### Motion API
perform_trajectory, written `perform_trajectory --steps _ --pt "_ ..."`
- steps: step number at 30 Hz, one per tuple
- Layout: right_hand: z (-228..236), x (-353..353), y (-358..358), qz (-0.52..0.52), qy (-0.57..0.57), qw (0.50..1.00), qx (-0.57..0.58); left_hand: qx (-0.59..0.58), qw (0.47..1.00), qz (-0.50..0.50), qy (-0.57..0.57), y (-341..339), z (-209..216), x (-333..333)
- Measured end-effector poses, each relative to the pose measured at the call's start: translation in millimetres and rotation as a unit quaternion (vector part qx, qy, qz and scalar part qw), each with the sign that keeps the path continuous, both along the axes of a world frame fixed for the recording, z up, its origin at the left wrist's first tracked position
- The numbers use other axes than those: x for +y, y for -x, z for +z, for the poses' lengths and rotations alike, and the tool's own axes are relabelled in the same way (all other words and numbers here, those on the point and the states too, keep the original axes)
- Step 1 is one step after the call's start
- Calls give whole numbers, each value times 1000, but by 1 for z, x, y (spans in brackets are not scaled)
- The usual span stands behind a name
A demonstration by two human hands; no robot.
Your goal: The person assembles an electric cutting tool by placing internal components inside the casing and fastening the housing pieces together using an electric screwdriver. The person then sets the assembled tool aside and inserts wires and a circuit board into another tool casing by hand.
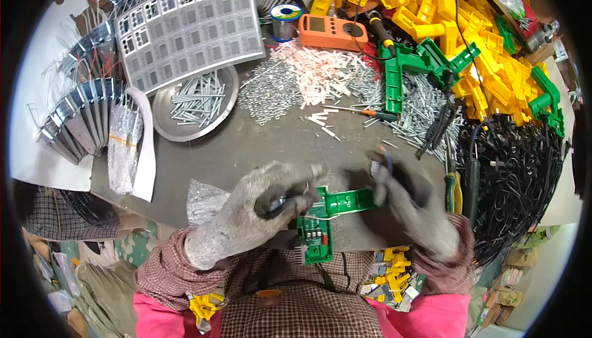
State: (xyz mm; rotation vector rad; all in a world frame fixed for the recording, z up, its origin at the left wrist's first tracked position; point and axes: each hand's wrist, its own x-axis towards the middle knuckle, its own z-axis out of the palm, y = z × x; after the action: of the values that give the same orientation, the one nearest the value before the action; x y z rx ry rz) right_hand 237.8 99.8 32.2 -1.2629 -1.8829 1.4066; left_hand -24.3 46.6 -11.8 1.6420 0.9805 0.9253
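Both hands wear grey gloves with dark palms. My left hand (250, 211) is closed on a green plastic housing (351, 201), gripping it near its upper left corner. A green circuit board (316, 230) with small components sits in the housing's lower part, and a pale wire crosses it. Just beyond the housing's right end is my right hand (413, 199), blurred, with its fingers drawn together. A thin tip shows at those fingertips, but its kind is too smeared to make out. Clear bubble wrap (206, 201) lies beside my left wrist.
Behind the hands are a metal plate of long screws (197, 107), small metal hardware (268, 94), pale small parts (317, 70), an orange multimeter (333, 32) and a solder spool (285, 22). Yellow housings (493, 70), black cables (518, 184) and a screwdriver (370, 113) lie right; a panel sheet (191, 29) stands left.
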Motion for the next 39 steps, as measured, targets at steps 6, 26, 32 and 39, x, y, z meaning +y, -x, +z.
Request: perform_trajectory --steps 6,26,32,39 --pt "-53 12 59 29 -6 999 40 -191 953 183 146 -5 -7 1" --pt "-55 6 73 76 -134 987 44 -117 960 222 121 0 -12 -4" --pt "-56 11 71 83 -150 985 28 -161 951 211 159 6 -6 4" --pt "-55 13 67 106 -92 990 18 34 988 128 79 19 17 14"
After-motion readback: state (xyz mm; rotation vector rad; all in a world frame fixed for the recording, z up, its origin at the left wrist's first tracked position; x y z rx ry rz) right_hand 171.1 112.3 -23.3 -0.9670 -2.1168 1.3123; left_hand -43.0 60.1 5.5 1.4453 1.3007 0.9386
